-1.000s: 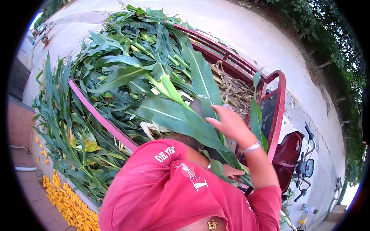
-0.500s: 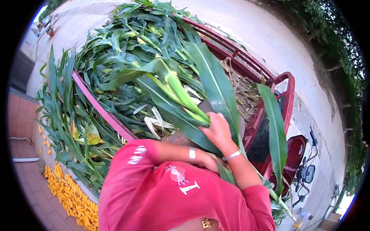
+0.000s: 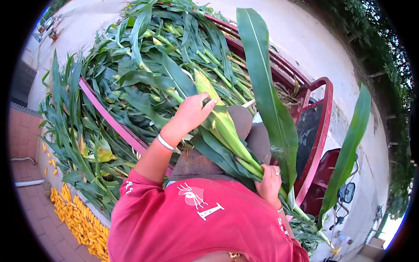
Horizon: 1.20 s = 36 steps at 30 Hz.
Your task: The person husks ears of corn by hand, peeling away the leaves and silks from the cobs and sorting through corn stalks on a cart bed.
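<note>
A cornstalk with long green leaves and an ear of corn [image 3: 224,124] in its husk lies slantwise across my lap. My right hand [image 3: 268,182], with a ring on one finger, is closed around the stalk at the ear's base. Higher up, my left hand [image 3: 185,114], below which a silver bracelet circles the wrist, has its fingers curled against the husk near the ear's tip. Part of its grip is hidden behind the hand. A broad corn leaf [image 3: 270,87] rises beside the ear.
A large heap of cornstalks [image 3: 144,83] spreads ahead and left, crossed by a pink rail [image 3: 111,115]. A red metal cart frame [image 3: 316,144] stands at right, with handlebars [image 3: 347,194] beyond. Husked yellow cobs [image 3: 83,222] lie on paving at lower left.
My left hand has moved from low beside my right wrist up to the husk near the ear's tip. My right hand has shifted down and right, and the stalk has moved with it.
</note>
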Available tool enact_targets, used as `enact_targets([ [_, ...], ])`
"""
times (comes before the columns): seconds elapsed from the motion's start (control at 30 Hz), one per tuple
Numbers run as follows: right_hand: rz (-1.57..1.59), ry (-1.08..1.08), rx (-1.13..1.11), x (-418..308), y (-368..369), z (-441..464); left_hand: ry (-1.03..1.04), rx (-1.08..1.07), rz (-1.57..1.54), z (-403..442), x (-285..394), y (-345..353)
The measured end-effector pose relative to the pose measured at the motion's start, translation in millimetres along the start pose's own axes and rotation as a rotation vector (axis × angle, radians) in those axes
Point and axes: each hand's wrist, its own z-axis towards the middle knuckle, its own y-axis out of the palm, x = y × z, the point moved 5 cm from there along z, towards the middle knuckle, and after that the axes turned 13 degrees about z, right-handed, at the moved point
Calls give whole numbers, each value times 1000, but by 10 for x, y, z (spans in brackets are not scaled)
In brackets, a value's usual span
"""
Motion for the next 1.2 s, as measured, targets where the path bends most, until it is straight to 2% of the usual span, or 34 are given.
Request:
enact_targets([
  [0.1, -64, 53, -89, 38, 59, 21, 63, 20, -25, -456, 191, -19],
  [0.17, -66, 87, -130, -10, 53, 76, 166, 111, 28, -872, 235, 108],
  [0.23, -61, 99, -134, 17, 56, 70, 173, 192, -39, -1101, 104, 297],
  [0.3, -81, 76, -129, 20, 63, 87, 149, 162, -108, -1134, 48, 344],
  [0.37, -106, 56, -136, 5, 86, 29, 105, -36, -372, -983, -76, 282],
  [0.4, -107, 33, -106, 13, 99, 14, 153, -26, -468, -813, -185, 200],
  [0.43, -109, 7, -80, 12, 94, -9, 190, 99, -328, -622, -219, 29],
  [0.47, -118, -16, -52, -13, 86, -16, 91, 144, -232, -426, -266, -155],
  [0.5, -121, -29, -51, -20, 98, -35, -74, 269, -297, -216, -436, -201],
  [0.53, -127, -31, -40, -22, 113, -62, -111, 418, -303, 29, -664, -173],
  [0.57, -131, -34, -25, -31, 124, -74, -110, 432, -299, 235, -819, -116],
  [0.63, -137, -28, -14, -55, 125, -103, -386, 286, -563, 520, -1159, 149],
  [0.7, -148, -39, -43, -58, 122, -88, -337, 531, -787, 545, -1168, 298],
  [0.73, -157, -29, -46, -29, 145, -102, -471, 681, -960, 499, -1134, 343],
  [0.77, -155, -43, -38, -41, 131, -128, -640, 669, -1109, 531, -1218, 570],
  [0.83, -123, 24, -110, -51, 117, -89, -707, 600, -1259, 542, -971, 418],
  [0.87, -122, -7, -88, -91, 80, -24, -594, 610, -1230, 594, -788, 201],
  [0.93, -89, -28, -180, -217, 61, 52, -373, 654, -1122, 670, -468, -259],
  [1.03, 71, -30, -270, -495, -71, 380, -253, 641, -1191, 771, -184, -692],
  [1.07, 154, 120, -384, -597, -121, 522, -270, 640, -1142, 886, -340, -572],
  [1.1, 212, 73, -461, -633, -182, 633, -374, 638, -1059, 860, -368, -525],
  [1.17, 264, 154, -773, -557, -177, 852, -447, 608, -1212, 778, -413, -431],
  [1.2, 307, 74, -753, -542, -143, 1007, -432, 626, -1211, 818, -539, -310],
])
